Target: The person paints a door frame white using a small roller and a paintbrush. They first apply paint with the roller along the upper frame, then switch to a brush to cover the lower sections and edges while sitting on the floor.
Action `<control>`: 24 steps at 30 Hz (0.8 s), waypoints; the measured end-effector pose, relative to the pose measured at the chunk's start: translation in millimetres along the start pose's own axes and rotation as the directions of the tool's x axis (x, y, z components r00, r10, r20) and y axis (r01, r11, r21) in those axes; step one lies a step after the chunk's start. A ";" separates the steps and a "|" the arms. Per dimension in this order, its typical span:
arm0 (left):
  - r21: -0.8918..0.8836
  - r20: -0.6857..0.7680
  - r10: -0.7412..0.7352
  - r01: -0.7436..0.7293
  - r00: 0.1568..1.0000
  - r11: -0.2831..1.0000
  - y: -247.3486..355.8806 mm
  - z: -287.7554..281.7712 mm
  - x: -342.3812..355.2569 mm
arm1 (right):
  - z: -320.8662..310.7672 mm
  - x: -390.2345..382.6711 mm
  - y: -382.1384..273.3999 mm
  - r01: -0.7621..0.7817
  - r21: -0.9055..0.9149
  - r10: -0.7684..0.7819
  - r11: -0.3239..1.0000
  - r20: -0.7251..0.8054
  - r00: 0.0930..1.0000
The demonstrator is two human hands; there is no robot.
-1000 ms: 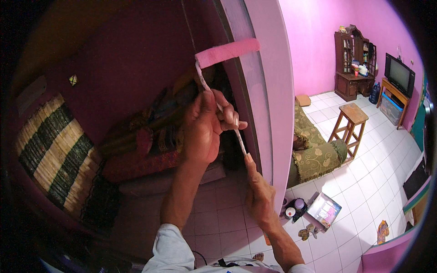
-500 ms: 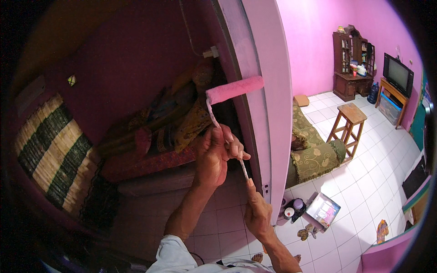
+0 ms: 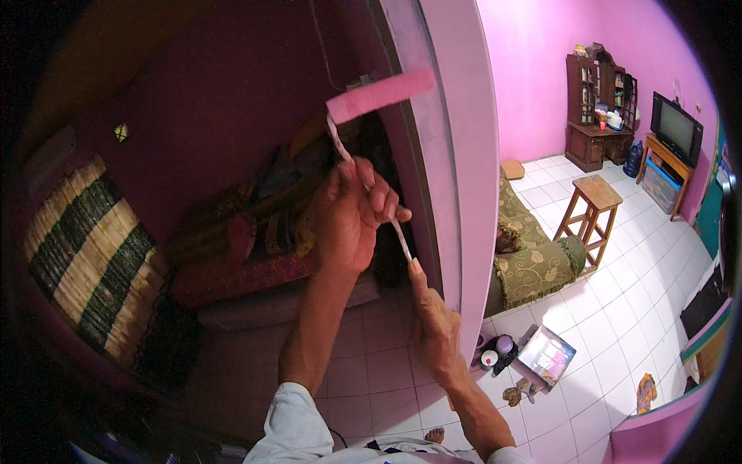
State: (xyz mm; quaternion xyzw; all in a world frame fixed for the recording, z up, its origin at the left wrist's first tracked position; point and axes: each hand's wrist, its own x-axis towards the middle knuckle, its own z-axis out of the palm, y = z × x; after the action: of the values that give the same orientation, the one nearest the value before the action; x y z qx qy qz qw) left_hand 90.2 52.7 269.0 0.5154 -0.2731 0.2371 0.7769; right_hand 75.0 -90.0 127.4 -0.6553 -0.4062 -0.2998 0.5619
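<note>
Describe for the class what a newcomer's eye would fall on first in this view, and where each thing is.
Probably the fuzzy, pink, cylindrical paint roller, near the upper centre. Below it, the bare left hand grips its thin, pale, speckled rod, with the bare right hand lower down. The square-topped brown wooden stool on the white floor tiles at right likely comes next.

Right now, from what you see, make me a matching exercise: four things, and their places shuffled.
1. Paint roller
2. Stool
3. Television
4. Striped cloth

A. On a wooden stand
B. At the view's far left
C. Held by the left hand and right hand
D. Beside the green sofa

Pairs: 1-C; 2-D; 3-A; 4-B
</note>
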 end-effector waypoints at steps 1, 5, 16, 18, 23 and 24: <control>-0.002 -0.019 -0.016 0.016 1.000 1.000 -2.8 -0.4 -5.8 | 2.0 -6.7 1.9 -0.006 0.000 0.006 1.000 0.006 1.000; -0.041 -0.088 -0.085 0.082 0.992 0.996 -22.6 -2.0 -30.3 | 3.7 -35.8 7.6 -0.044 -0.035 0.045 0.998 0.015 0.999; -0.056 0.051 0.040 -0.037 0.998 0.998 -9.3 8.2 -3.4 | -7.7 -6.9 2.5 0.015 -0.031 -0.016 0.999 -0.024 1.000; -0.033 0.035 0.019 -0.018 0.999 0.999 -7.0 7.0 1.0 | -6.7 -2.7 1.6 -0.004 -0.024 0.003 1.000 -0.008 1.000; -0.032 -0.058 -0.062 0.060 0.996 0.998 -22.2 2.9 -19.1 | 2.0 -26.3 13.8 0.003 -0.026 -0.003 1.000 -0.033 0.999; -0.002 -0.082 -0.070 0.070 0.994 0.998 -25.7 2.7 -25.5 | 2.7 -33.5 14.9 -0.008 -0.023 0.007 1.000 -0.026 1.000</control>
State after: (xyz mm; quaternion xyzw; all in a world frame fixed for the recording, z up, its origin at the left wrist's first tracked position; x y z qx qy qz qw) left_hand 87.5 38.8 235.5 0.5147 -0.2226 0.2310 0.7951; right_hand 71.3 -94.5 91.1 -0.6591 -0.3929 -0.3109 0.5608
